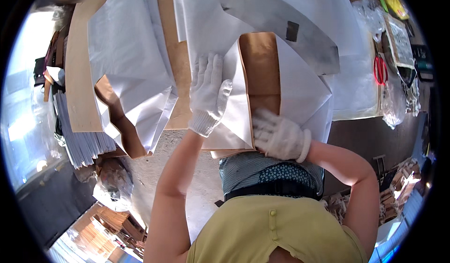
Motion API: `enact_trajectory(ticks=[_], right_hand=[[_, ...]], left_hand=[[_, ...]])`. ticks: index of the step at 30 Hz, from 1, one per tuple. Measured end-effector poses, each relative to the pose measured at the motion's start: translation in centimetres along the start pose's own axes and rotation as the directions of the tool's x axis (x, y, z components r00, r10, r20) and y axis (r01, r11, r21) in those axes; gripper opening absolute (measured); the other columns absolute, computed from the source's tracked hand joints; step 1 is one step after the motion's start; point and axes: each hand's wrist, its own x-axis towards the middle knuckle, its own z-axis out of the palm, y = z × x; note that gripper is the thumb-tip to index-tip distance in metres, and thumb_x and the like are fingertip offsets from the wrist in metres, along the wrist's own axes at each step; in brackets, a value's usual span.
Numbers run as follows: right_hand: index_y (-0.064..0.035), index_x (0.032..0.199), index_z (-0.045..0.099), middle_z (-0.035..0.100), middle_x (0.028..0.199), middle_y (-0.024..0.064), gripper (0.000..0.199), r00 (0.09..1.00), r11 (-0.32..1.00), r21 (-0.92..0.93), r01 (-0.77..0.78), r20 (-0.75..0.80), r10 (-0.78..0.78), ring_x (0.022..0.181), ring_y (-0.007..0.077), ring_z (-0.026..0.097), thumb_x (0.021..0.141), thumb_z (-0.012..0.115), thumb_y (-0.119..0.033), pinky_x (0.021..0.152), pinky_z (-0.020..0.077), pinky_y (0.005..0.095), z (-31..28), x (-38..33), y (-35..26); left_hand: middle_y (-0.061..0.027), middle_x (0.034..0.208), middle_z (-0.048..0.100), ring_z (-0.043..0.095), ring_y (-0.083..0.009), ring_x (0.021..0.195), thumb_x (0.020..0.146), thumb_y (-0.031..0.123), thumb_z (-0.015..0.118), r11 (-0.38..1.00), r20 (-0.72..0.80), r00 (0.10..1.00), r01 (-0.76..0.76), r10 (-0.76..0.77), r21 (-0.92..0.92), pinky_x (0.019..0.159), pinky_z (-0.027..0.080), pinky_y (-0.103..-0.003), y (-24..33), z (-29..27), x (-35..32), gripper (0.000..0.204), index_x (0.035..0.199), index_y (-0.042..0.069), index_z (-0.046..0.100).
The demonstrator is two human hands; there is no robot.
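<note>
A white paper bag with a brown inner side lies on the table in front of me, its end folded into a pointed shape with a brown strip down the middle. My left hand, in a white knitted glove, rests flat on white paper left of that strip, fingers stretched out. The gloved right hand lies over the strip's near end. Its fingers are somewhat blurred but look extended and apart, with nothing visible in them. Under the bag is more white sheeting.
Another white bag with a brown opening lies at the left. A grey curved template lies beyond my hands. Red-handled scissors and clear plastic are at the right edge. Stacked sheets stand left of the table.
</note>
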Motion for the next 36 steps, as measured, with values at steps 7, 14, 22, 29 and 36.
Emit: enact_trajectory(ticks=[7,14,22,29,36], right_hand=[[-0.0144,0.132,0.071,0.066,0.148,0.0012,0.045,0.977,0.971,0.223,0.089,-0.208,-0.042,0.147,0.024,0.052,0.088,0.062,-0.021,0.133,0.0283,0.0455,0.1,0.2,0.9],[-0.0137,0.118,0.077,0.069,0.141,0.0018,0.037,0.964,0.974,0.176,0.145,-0.248,-0.099,0.144,0.0257,0.053,0.083,0.066,-0.022,0.128,0.0361,0.0468,0.0,1.3,2.0],[-0.0039,0.148,0.058,0.054,0.156,0.02,0.07,0.69,0.841,0.038,-0.54,-0.552,0.468,0.149,0.0383,0.047,0.09,0.071,-0.042,0.123,0.0377,0.0543,-2.5,-4.8,5.3],[0.0024,0.153,0.051,0.045,0.165,0.0225,0.079,0.731,0.856,0.02,-0.517,-0.509,0.454,0.156,0.0369,0.038,0.095,0.066,-0.049,0.132,0.0225,0.0516,-3.3,-2.8,7.9],[0.0009,0.155,0.049,0.044,0.165,0.0215,0.081,0.793,0.885,-0.029,-0.465,-0.458,0.402,0.157,0.0373,0.035,0.092,0.07,-0.046,0.133,0.0212,0.0508,-3.6,-8.6,7.6]], left_hand=[[-0.0276,0.165,0.042,0.033,-0.0485,0.156,0.112,0.054,0.038,0.985,0.034,0.996,-0.085,0.08,0.151,0.131,0.023,-0.057,0.3,0.3,0.0,0.074,0.158,-0.004,0.043],[-0.0269,0.168,0.035,0.033,-0.0456,0.156,0.108,0.047,0.051,0.981,0.003,0.992,-0.129,0.13,0.142,0.131,0.022,-0.056,3.5,2.0,5.4,0.075,0.162,-0.004,0.035],[-0.0259,0.166,0.042,0.038,-0.0417,0.156,0.103,0.043,0.057,0.962,0.101,0.975,-0.212,0.197,0.171,0.131,0.024,-0.054,0.9,0.7,1.7,0.077,0.159,-0.008,0.041],[-0.0247,0.165,0.043,0.037,-0.0449,0.155,0.101,0.042,0.056,0.975,0.073,0.993,0.079,-0.096,0.207,0.127,0.026,-0.056,3.3,-0.4,0.4,0.07,0.157,0.001,0.05],[-0.0249,0.167,0.038,0.033,-0.0485,0.155,0.098,0.049,0.059,0.978,0.124,0.982,0.117,-0.14,0.175,0.125,0.023,-0.064,5.6,-0.8,-2.9,0.076,0.158,0.003,0.049]])
